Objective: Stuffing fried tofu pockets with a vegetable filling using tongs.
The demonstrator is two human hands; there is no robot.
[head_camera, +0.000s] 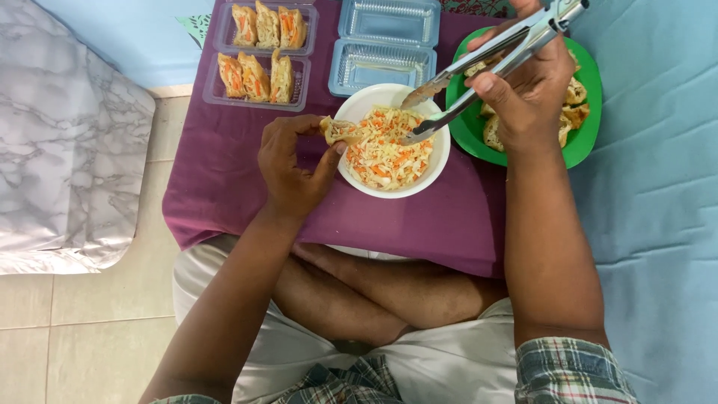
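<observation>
Left hand [292, 161] pinches a pastry shell [338, 130] at the white bowl [437, 153] — right hand [527, 90] grips metal tongs [486, 63] over the slaw [389, 146].

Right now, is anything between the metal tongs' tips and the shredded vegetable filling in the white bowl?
Nothing visible. The metal tongs in the right hand reach open over the shredded vegetable filling in the white bowl; the left hand holds a pastry pocket at the rim.

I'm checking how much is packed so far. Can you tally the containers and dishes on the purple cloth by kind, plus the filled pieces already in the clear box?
Clear plastic clamshell boxes: 2 (one filled, one not)
White bowl of shredded filling: 1
Green plate: 1
Filled pieces in the clear box: 6
Total: 10
</observation>
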